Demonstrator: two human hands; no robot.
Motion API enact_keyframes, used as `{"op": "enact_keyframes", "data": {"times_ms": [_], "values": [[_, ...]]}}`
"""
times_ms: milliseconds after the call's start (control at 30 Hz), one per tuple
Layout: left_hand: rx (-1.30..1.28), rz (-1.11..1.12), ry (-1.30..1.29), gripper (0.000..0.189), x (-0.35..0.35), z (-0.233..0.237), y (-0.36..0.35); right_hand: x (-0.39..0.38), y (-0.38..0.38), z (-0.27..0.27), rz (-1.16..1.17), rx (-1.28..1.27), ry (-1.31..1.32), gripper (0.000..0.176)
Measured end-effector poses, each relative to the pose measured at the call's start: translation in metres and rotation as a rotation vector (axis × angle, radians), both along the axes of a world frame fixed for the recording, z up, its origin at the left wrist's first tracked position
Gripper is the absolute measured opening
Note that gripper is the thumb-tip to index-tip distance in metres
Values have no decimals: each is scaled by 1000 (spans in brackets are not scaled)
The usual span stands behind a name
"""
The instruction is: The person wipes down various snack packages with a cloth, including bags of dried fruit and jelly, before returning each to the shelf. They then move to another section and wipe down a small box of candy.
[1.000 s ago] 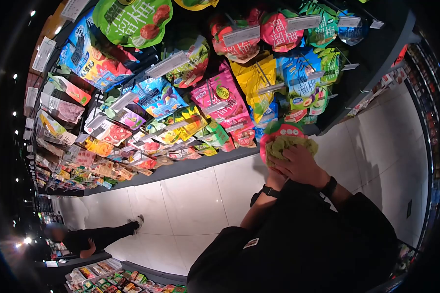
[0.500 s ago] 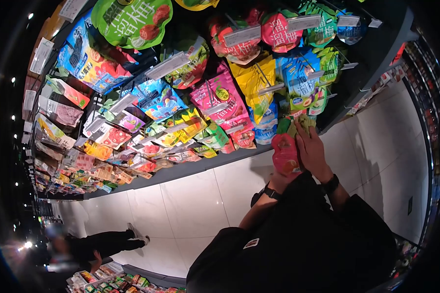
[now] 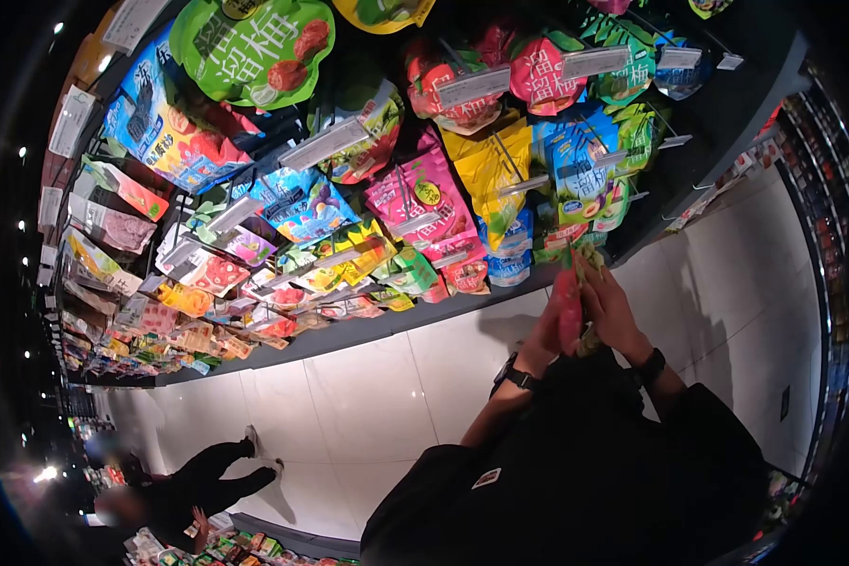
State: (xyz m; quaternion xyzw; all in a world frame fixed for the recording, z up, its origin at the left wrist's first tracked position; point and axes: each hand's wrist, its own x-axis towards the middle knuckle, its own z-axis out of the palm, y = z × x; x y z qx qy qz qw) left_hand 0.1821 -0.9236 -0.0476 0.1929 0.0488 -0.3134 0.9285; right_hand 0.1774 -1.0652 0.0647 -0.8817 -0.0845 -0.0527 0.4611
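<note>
In front of my body, close below the shelf's lower edge, both hands meet around two snack pouches. My left hand [image 3: 539,341] grips a pink pouch [image 3: 569,309], turned nearly edge-on so its printed front barely shows. Against it, my right hand [image 3: 619,313] holds a yellow-green pouch [image 3: 590,260], its fingers bent over the side and hiding most of it. The two pouches sit side by side between the palms. A blue pouch [image 3: 510,261] hangs on the rack just left of and above my hands.
Hanging snack bags fill the rack, among them a magenta bag [image 3: 426,203] and a yellow bag [image 3: 489,160]. Price tags [image 3: 474,87] stick out on hooks. A person in dark clothes [image 3: 193,486] stands in the aisle by a low display [image 3: 245,547]. Tiled floor [image 3: 368,377] lies below.
The pink pouch has turned from face-on to edge-on. My hands have come closer together, pressing the two pouches side by side. The person in the aisle has shifted position.
</note>
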Motion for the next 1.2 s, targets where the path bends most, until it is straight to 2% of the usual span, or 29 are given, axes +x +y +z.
{"op": "enact_keyframes", "data": {"times_ms": [33,100,133,167,200,233,267,300,333,367,433,467,500,567,600,733,767,800,867,933,1033,1100,1200], "values": [[-38,-2,-166,99,3,69,-3,5,-9,-6,-7,-2,-7,43],[264,81,-352,107,18,61,-14,15,-21,-11,124,328,82,40],[263,85,-357,107,26,56,-16,14,-27,-12,137,442,100,37],[451,120,-442,109,37,57,-15,14,-32,-3,143,440,97,37],[643,160,-521,111,46,58,-15,16,-36,4,84,591,238,36],[646,170,-521,111,56,59,-16,19,-41,9,23,740,382,36],[845,222,-650,115,66,63,-17,25,-48,12,63,583,250,33],[1046,269,-777,119,75,67,-20,32,-55,15,69,585,251,33],[1113,323,-831,117,81,71,-25,39,-61,18,65,481,185,30],[1118,321,-828,117,86,81,-26,47,-68,21,61,377,119,28],[998,292,-724,109,99,102,-26,68,-85,16,10,413,68,22],[770,352,-632,93,105,117,-29,78,-93,22,-48,479,41,21],[773,357,-630,93,112,116,-29,85,-100,26,-105,544,18,20],[607,209,-505,71,130,112,-30,100,-112,27,-127,627,35,18],[673,193,-560,51,135,112,-33,106,-116,31,-122,606,30,18],[667,298,-561,37,167,119,-53,141,-127,41,-159,547,-66,19],[666,301,-568,37,176,126,-53,150,-130,37,-202,529,-105,20],[767,378,-613,34,185,133,-52,158,-140,28,-223,634,-18,22],[893,564,-672,29,202,151,-52,169,-153,24,-260,635,-47,22],[917,606,-675,30,224,158,-50,178,-164,19,-312,586,-54,24],[995,632,-712,32,249,164,-49,184,-173,10,-266,584,-18,24],[1018,735,-800,36,255,182,-56,185,-174,10,-260,591,4,24],[1071,732,-806,40,259,186,-58,189,-175,7,-238,667,82,24]]}}
